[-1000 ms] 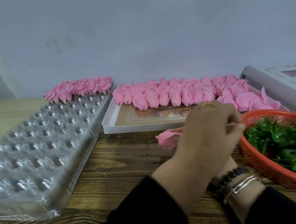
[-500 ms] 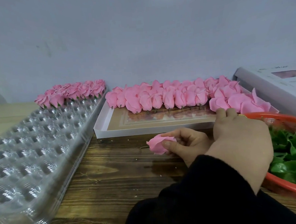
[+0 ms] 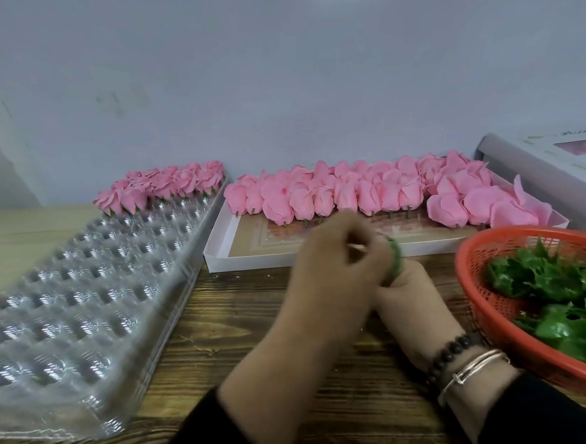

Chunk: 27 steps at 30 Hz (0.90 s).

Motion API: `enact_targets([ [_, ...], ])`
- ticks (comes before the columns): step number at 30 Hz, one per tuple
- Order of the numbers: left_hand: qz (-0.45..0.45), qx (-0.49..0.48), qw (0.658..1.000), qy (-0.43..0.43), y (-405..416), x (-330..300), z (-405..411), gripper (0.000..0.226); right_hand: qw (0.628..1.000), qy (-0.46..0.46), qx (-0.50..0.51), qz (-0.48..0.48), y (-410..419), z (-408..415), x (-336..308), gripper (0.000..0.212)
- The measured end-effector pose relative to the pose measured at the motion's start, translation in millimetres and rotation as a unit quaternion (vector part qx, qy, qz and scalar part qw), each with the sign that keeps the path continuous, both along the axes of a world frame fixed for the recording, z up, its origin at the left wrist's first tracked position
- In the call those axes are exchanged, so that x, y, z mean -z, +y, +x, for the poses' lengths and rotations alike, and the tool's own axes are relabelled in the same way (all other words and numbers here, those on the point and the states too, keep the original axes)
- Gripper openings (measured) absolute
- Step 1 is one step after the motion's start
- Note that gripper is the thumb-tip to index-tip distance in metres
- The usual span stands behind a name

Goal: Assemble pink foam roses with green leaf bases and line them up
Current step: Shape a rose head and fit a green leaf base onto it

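Observation:
My left hand (image 3: 339, 267) crosses to the middle of the table with its fingers curled, pinching a green leaf base (image 3: 395, 260). My right hand (image 3: 409, 293), with bracelets on the wrist, is curled just beneath and touches the leaf base from below. The single pink rose it holds is hidden behind my left hand. Assembled roses (image 3: 166, 188) stand in a row at the far end of the clear plastic tray (image 3: 83, 296). Bare pink roses (image 3: 344, 191) fill the back of the white box (image 3: 218, 257). Green leaf bases (image 3: 560, 291) lie in the red basket (image 3: 473, 279).
A wooden table (image 3: 243, 327) carries everything, with a wall close behind. A white box lid (image 3: 555, 164) leans at the far right. The clear tray takes up the left side and the basket the right.
My left hand has come back from the basket to the table's middle with a green leaf base. The pink rose seen in my right hand earlier is now hidden behind it.

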<state>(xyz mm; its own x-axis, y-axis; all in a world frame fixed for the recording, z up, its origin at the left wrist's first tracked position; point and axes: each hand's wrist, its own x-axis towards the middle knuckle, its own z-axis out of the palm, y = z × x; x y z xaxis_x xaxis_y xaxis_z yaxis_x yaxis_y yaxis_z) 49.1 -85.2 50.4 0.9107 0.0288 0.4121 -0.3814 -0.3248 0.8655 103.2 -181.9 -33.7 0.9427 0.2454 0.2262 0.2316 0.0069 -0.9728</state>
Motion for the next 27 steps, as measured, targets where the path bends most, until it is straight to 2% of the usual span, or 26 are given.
enact_targets([
  [3,-0.122,-0.083,0.989,0.020,40.9,16.0,-10.2,0.017,0.999,0.012,-0.019,0.033,-0.6,-4.9,-4.9,0.006],
  [6,-0.273,-0.162,0.945,0.084,65.5,34.2,-14.6,0.013,0.999,0.021,-0.006,0.033,1.2,-9.4,-10.5,0.011],
  [10,-0.401,-0.152,0.886,0.175,73.5,48.3,-8.4,0.005,0.999,0.030,-0.010,0.040,2.5,-14.8,-17.6,0.012],
  [14,-0.373,-0.126,0.900,0.188,70.3,54.4,-2.2,0.016,0.998,0.032,0.010,0.048,5.0,-19.6,-21.2,0.014],
  [17,-0.336,-0.104,0.913,0.207,70.2,57.0,-1.1,0.011,0.998,0.011,0.026,0.049,3.7,-26.1,-24.7,0.022],
  [19,-0.326,-0.077,0.918,0.213,70.6,56.4,-1.5,0.007,0.998,-0.005,0.040,0.048,3.4,-32.8,-26.3,0.019],
  [21,-0.317,-0.061,0.922,0.216,69.1,55.0,-2.4,0.025,0.997,-0.018,0.050,0.052,3.3,-40.2,-26.7,0.017],
  [23,-0.329,-0.070,0.914,0.228,65.8,53.2,-2.4,0.034,0.997,-0.029,0.055,0.038,5.1,-47.7,-29.2,0.014],
  [25,-0.367,-0.077,0.892,0.253,64.1,51.8,-2.1,0.037,0.997,-0.039,0.062,0.033,6.9,-52.5,-32.3,0.012],
  [27,-0.398,-0.051,0.878,0.262,61.9,49.9,-2.6,0.039,0.996,-0.046,0.068,0.040,8.0,-54.3,-35.7,0.012],
])
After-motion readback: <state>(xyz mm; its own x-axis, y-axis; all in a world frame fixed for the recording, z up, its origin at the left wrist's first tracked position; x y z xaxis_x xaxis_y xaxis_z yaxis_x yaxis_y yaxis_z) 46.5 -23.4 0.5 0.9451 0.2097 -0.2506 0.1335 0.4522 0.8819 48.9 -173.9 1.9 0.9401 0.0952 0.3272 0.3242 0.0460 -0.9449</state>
